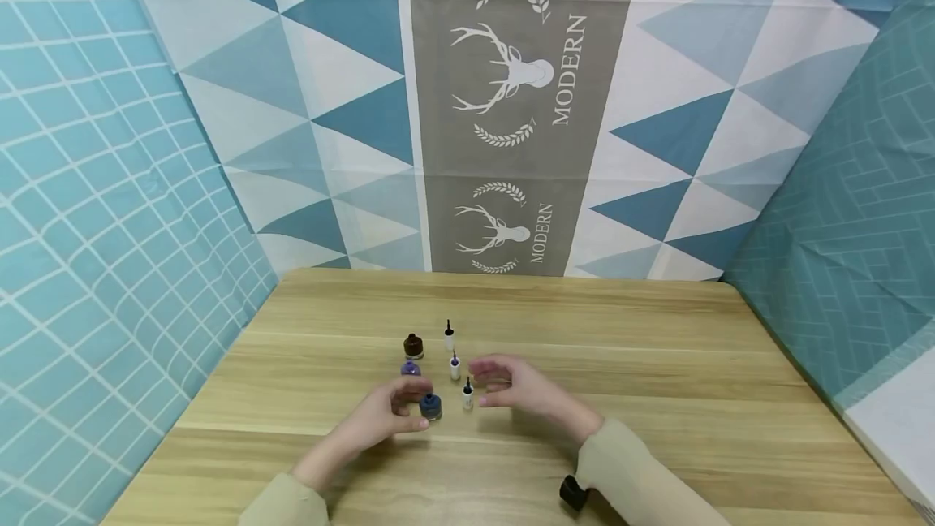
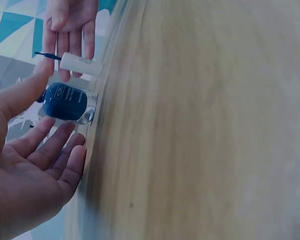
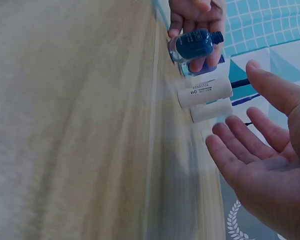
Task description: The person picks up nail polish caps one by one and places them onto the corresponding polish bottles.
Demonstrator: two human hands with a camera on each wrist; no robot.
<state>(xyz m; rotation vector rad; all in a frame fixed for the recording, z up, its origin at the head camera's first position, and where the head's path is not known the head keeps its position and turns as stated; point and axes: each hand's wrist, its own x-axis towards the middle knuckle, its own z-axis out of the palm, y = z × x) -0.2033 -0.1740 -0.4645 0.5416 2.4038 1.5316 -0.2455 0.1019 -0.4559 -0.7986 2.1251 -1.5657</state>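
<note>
A dark blue nail polish bottle [image 1: 430,407] stands uncapped on the table, with a purple bottle [image 1: 411,368] and a dark brown bottle [image 1: 413,347] in a line behind it. To their right stand three white brush caps, the near one [image 1: 467,394], the middle one [image 1: 455,367] and the far one [image 1: 449,337], bristles upward. My left hand [image 1: 387,412] curves loosely beside the blue bottle, thumb and fingers apart and gripping nothing. On the other side, my right hand [image 1: 514,386] hovers by the near and middle caps, its fingers relaxed and holding nothing.
The wooden table [image 1: 657,347] reaches back to a patterned cloth wall [image 1: 351,104]. A black object [image 1: 573,493] is at my right sleeve. Tile-print cloth [image 1: 109,185] hangs along the left side, and a white surface [image 1: 894,420] borders the right.
</note>
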